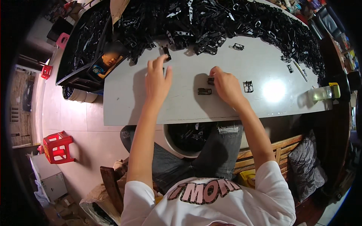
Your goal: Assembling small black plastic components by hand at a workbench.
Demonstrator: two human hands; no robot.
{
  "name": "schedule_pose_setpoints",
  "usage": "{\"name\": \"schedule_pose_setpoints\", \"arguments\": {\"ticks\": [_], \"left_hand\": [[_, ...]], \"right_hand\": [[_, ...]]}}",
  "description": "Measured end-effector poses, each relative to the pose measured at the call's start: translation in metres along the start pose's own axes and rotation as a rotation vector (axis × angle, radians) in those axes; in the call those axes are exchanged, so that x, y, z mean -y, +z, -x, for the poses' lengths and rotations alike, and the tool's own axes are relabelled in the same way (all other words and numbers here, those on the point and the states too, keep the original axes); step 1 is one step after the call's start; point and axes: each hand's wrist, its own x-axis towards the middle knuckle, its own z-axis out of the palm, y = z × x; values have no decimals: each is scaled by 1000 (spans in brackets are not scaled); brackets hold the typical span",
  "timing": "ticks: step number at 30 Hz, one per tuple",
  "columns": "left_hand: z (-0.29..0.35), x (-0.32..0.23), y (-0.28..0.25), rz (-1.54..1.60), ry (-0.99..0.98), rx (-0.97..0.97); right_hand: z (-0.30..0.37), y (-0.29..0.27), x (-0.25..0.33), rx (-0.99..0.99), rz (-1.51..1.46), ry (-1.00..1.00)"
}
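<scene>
My right hand [227,87] is closed at the fingertips on a small black plastic part [210,81], just above the tabletop. Beside it on the white table [181,109] lies a similar dark rectangular part [204,91]. My left hand [156,81] is raised over the table with its fingers apart. Its index fingertip is close to a narrow black part [167,53]; whether they touch I cannot tell. To the right of my right hand lies a flat black frame-like part [247,86] with holes, and another small part [238,46] sits farther back.
A big heap of black parts [226,22] lines the table's far side. A black bin [81,49] of parts and a screen [107,64] stand left. Right are a clear jar [320,93] and a pale stick [300,71]. A tub [177,152] sits between my legs; a red stool [59,147] stands left.
</scene>
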Motion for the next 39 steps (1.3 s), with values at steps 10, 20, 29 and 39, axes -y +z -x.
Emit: {"name": "schedule_pose_setpoints", "arguments": {"ticks": [10, 20, 29, 39], "left_hand": [[-19, 27, 7, -91, -47, 8], [73, -9, -17, 473, -201, 75], [77, -12, -18, 441, -157, 138], [79, -11, -20, 427, -152, 120]], "right_hand": [[-22, -2, 12, 73, 462, -61], [-110, -3, -29, -409, 382, -39], [-72, -14, -33, -95, -29, -51], [-59, -34, -17, -76, -37, -33]]}}
